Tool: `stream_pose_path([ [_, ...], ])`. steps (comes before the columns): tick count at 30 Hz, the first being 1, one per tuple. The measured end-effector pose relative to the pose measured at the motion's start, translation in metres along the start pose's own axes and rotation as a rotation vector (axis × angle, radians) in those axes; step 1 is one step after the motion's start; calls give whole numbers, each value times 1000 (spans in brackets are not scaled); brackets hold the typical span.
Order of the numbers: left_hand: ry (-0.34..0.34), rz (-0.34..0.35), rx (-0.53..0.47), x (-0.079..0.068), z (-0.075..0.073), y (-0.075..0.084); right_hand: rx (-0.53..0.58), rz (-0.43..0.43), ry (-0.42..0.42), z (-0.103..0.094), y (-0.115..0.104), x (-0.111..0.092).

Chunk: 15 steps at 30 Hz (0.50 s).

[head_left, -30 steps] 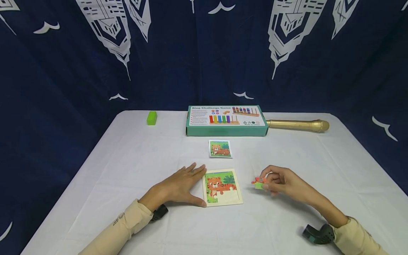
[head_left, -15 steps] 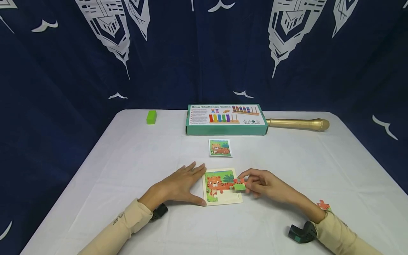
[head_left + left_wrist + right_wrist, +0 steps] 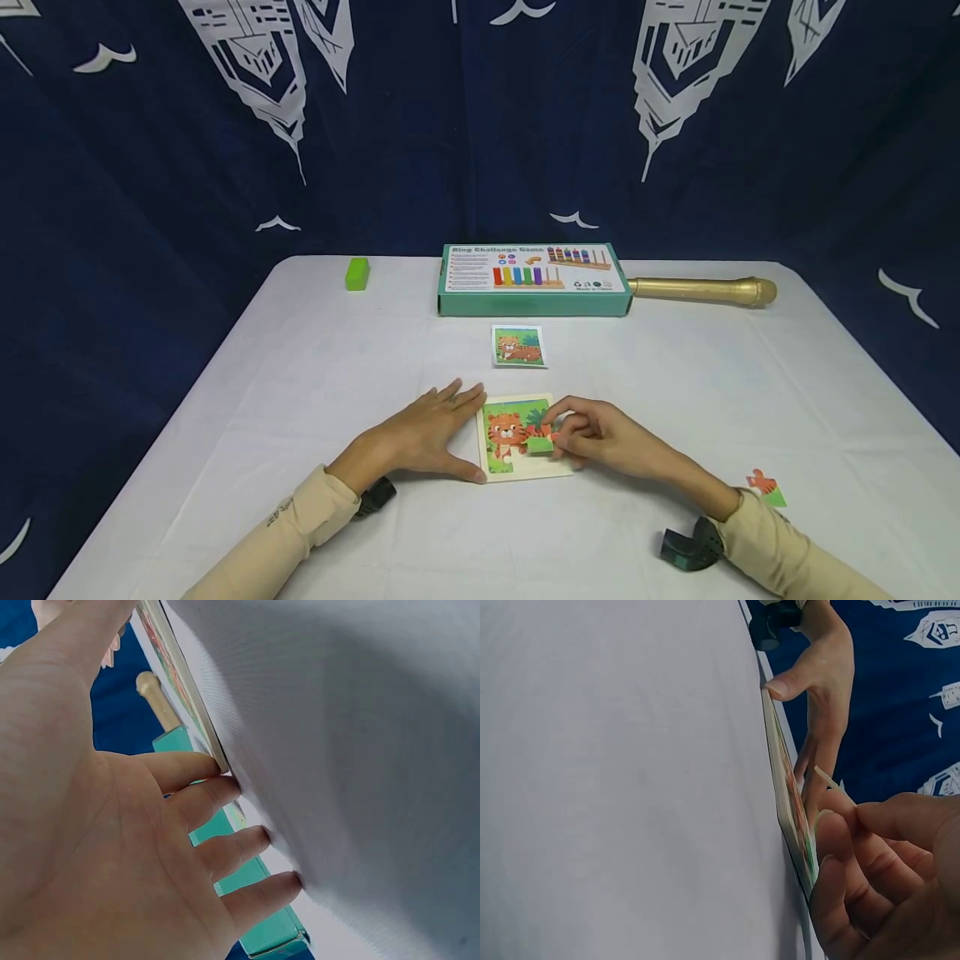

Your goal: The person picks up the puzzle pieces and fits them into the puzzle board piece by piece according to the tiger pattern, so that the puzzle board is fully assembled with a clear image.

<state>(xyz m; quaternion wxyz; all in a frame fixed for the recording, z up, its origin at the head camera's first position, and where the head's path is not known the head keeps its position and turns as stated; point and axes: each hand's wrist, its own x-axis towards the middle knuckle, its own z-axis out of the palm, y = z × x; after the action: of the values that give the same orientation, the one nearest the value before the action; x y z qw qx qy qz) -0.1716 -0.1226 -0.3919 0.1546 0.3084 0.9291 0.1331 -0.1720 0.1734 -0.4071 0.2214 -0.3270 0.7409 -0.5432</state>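
Note:
A square tiger puzzle board [image 3: 527,477] with a pale frame lies flat on the white table, part of its picture filled in. Against its left edge rests my left hand [image 3: 427,437], thumb and fingers spread; the left wrist view shows these fingers [image 3: 217,802] straight, touching the board's side. My right hand [image 3: 603,433] pinches a red and green puzzle piece [image 3: 539,445] over the board's right half. In the right wrist view that piece [image 3: 826,778] appears edge-on, tilted above the board. A second puzzle piece [image 3: 765,485] lies on the table near the right sleeve.
Behind the board lies a small tiger picture card [image 3: 518,347]. Farther back are a green ring game box [image 3: 534,305], a gold microphone-shaped rod [image 3: 705,291] and a green block [image 3: 357,273]. A dark blue patterned cloth [image 3: 465,125] hangs behind the table.
My right hand has carried the puzzle piece leftward from beside the board to above it. The second piece, hidden at first by the right arm, has come into view. My left hand stays put.

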Motion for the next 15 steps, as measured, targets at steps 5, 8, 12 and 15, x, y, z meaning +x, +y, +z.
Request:
stream_pose_path([
  [5,0,3,-1,0,0,0,-79,9,35,4,0,4],
  [8,0,3,0,0,-1,0,-105,18,44,7,-1,6],
  [12,3,1,0,-1,-1,1,-100,46,40,11,-2,9],
  [15,4,-1,3,-1,-1,1,-88,68,33,12,-2,11],
])
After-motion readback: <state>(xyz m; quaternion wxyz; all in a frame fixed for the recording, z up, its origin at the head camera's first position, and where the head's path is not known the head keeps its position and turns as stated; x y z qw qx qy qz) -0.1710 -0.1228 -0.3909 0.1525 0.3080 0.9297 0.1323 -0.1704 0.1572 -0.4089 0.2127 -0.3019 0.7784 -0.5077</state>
